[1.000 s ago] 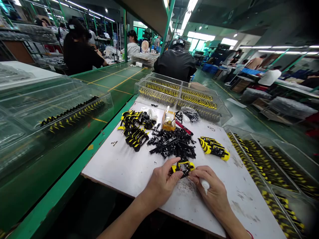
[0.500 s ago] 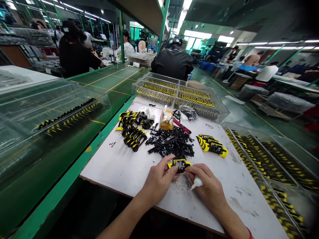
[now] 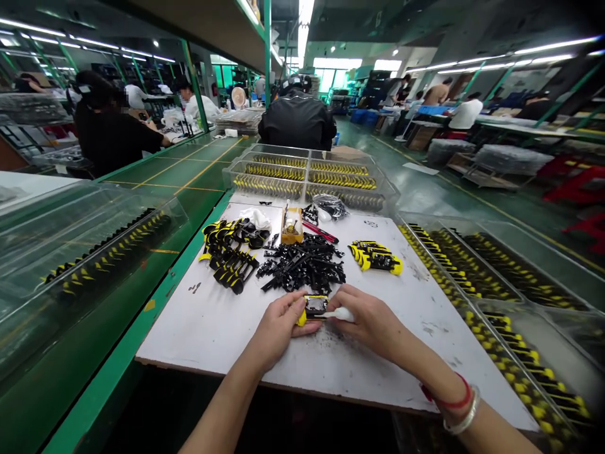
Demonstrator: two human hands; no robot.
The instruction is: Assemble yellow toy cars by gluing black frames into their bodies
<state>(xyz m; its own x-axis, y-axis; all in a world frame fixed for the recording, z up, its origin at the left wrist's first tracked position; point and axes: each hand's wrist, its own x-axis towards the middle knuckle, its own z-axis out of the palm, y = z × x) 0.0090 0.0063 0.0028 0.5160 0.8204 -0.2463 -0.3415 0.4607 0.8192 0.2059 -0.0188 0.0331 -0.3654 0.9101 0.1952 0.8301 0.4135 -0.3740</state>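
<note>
From the head view, we have a black-and-yellow plastic housing (image 3: 316,305) just above the near half of the white work board (image 3: 222,343), between our two hands and in front of the heap of small black plastic pieces (image 3: 305,265). The step in hand looks to be work with the tip of a small white squeeze bottle (image 3: 344,314) along the housing's near edge, on the right. To do it well, we would steady the housing from its left end, tilt it so the worked edge faces us, bring the tip in low and nearly flat, and squeeze lightly so nothing strays onto the outer faces; our fingertips should keep clear of the edge being worked. As for the grip, our left hand (image 3: 278,326) pinches the housing's left end, thumb and fingers parted only by the part's thickness, with a finger reaching beneath it. Our right hand (image 3: 368,320) is curled around the bottle, fingers pressed in on its body, the narrow tip pointing left at the housing; whether tip and plastic actually touch, we cannot tell. Well apart from both hands, a row of similar yellow-and-black housings (image 3: 375,257) lies to the right, with another cluster of curved black-and-yellow parts (image 3: 231,252) to the left.
</note>
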